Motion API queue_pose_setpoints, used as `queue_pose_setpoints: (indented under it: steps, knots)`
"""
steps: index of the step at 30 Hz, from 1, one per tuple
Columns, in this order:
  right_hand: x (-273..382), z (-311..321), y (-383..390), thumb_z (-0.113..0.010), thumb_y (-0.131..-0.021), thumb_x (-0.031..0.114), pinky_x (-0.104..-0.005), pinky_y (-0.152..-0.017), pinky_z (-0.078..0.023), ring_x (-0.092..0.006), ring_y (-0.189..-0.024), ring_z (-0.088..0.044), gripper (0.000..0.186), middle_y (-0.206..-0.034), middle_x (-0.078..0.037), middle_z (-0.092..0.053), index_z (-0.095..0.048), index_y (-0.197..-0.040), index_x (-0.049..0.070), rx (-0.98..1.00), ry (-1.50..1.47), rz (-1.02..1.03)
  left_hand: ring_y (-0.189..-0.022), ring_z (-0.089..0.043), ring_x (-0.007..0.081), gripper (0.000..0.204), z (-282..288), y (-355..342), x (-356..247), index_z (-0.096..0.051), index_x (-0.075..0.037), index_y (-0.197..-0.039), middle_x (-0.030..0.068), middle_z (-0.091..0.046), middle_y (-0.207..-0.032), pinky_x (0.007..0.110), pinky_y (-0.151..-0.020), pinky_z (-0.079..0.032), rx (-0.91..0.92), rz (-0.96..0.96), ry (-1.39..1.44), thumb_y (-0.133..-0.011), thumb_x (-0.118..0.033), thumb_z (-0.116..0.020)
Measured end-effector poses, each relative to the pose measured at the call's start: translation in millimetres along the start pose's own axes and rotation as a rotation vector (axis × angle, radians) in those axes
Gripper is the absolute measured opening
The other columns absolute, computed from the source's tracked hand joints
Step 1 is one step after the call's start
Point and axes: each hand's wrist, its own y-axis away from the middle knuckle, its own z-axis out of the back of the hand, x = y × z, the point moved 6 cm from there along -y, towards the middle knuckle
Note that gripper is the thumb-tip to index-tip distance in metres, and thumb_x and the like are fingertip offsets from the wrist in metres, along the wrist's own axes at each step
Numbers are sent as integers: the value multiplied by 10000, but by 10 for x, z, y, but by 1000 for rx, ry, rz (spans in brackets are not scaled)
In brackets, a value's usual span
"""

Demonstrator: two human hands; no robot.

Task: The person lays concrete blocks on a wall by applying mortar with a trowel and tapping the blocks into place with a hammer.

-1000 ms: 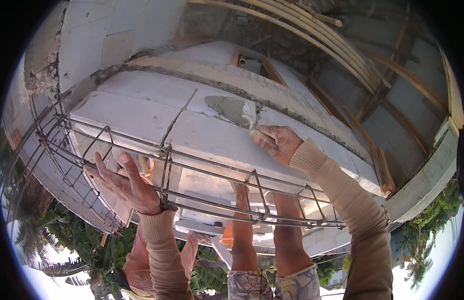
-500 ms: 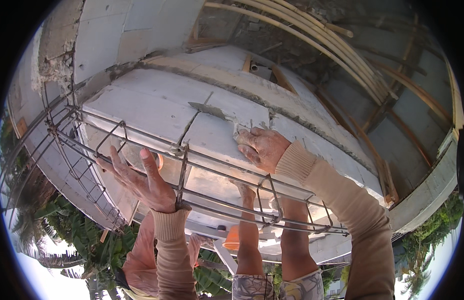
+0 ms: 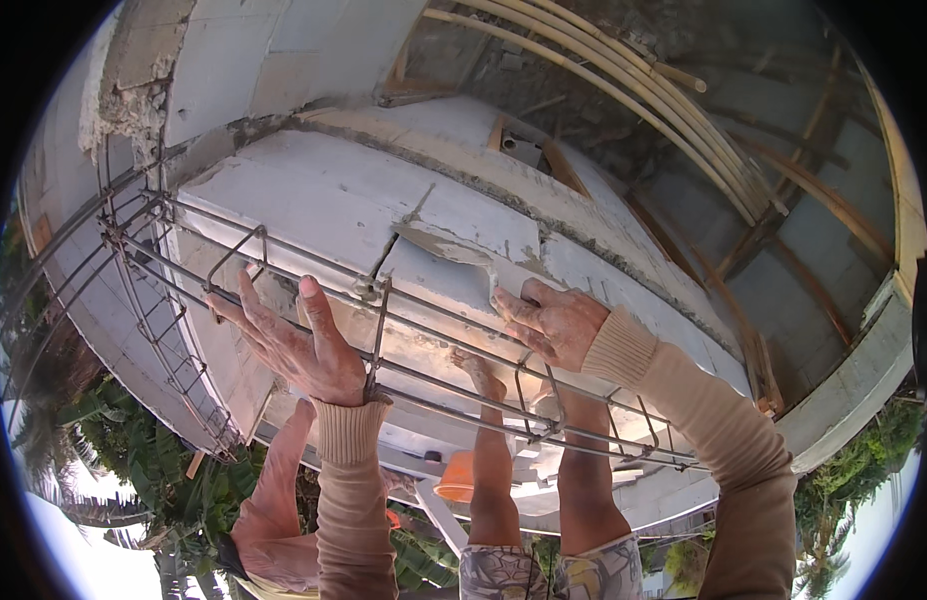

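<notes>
My right hand point(image 3: 555, 325) is closed on a trowel, its handle hidden in my fingers. The trowel's grey blade point(image 3: 445, 262) is tilted over the top of the white block wall point(image 3: 313, 200), beside a mortar-smeared joint point(image 3: 415, 208). Whether the blade touches the block, I cannot tell. My left hand point(image 3: 293, 345) has its fingers stretched out and thumb raised, holding nothing. It lies against the long bars of a steel rebar cage point(image 3: 453, 345), which runs along the near side of the wall.
Bamboo poles point(image 3: 633, 80) hang over the far right side. Another rebar cage point(image 3: 168, 340) drops away at left. Below are an orange bucket point(image 3: 455, 478), bare legs point(image 3: 493, 450) in patterned shorts, and another person's arm point(image 3: 283, 480). Green plants point(image 3: 153, 460) stand beyond.
My right hand has moved slightly right and nearer with the trowel, whose blade has turned to show more of its face. My left hand stays on the cage. The other person's arm has shifted.
</notes>
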Motion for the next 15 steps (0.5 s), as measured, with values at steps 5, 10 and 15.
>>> queue_pose_setpoints:
  steps: [5,10,15]
  knots:
    - [163,534,653,-644,-975,206,-412,-760,-531,-296,-867,-658,504,-976,-142,-616,-512,-1451,105,87,-55,-47,-1532,-127,418,787,-31,15,10,-388,-81,-1524,253,-112,-1651,574,-1205,-181,-43,-4,34,-977,-640,-465]
    - [1049,499,1456,-784,-820,107,-328,-628,-541,-272,-722,-660,544,-938,-159,-640,-581,-1312,-6,-323,-262,-56,-1538,-87,426,773,7,-7,140,-360,-36,-1534,274,-108,-1645,577,-1210,-121,-34,-58,47,-1012,-605,-402]
    - [1607,-513,2251,-766,-789,190,-357,-586,-558,-286,-700,-672,606,-886,-181,-640,-512,-1262,-92,-272,318,273,-1543,-117,369,694,210,-2,222,-367,20,-1523,288,-239,-1606,523,-1212,-156,44,-132,517,-1054,-490,-403]
